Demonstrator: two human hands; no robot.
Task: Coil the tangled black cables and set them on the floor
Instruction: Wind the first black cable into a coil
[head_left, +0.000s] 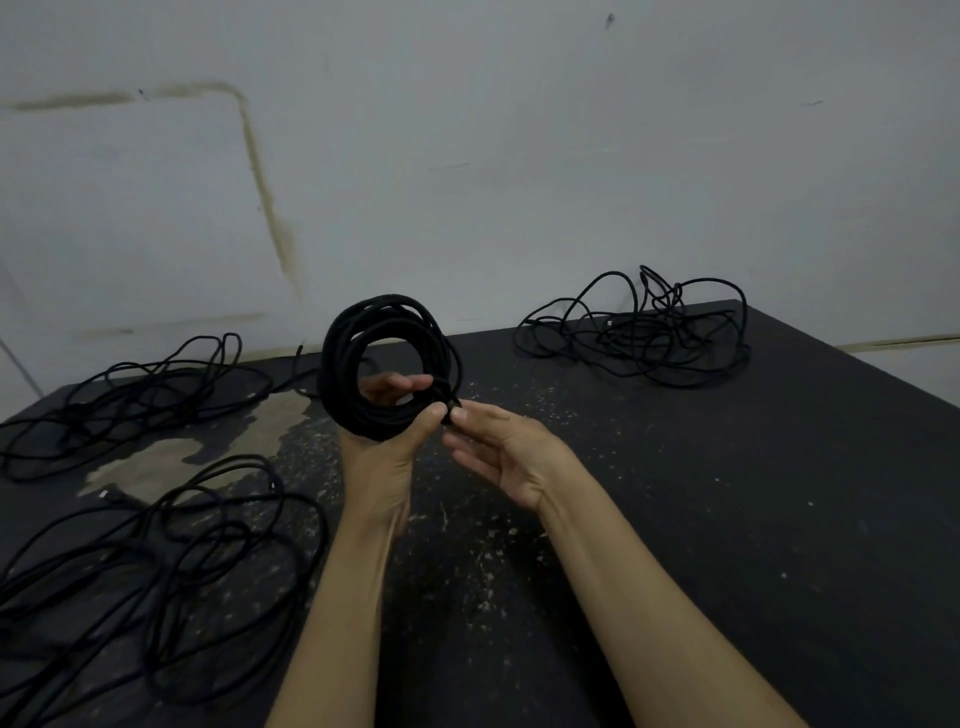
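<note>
A round, many-looped coil of black braided cable (387, 371) stands upright above the dark worktop, gripped at its lower rim. Three loose tangles of thin black cable lie on the worktop: one at far right (636, 332), one at far left (130, 402), one sprawling near left (156, 577).

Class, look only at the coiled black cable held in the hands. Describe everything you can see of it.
The coiled cable is matte black, seemingly braided, wound into a round hoop of many loops with an open centre. It stands upright above the dark speckled floor. The left hand grips its lower part, fingers through the opening; the right hand pinches its end at the lower right.
</note>
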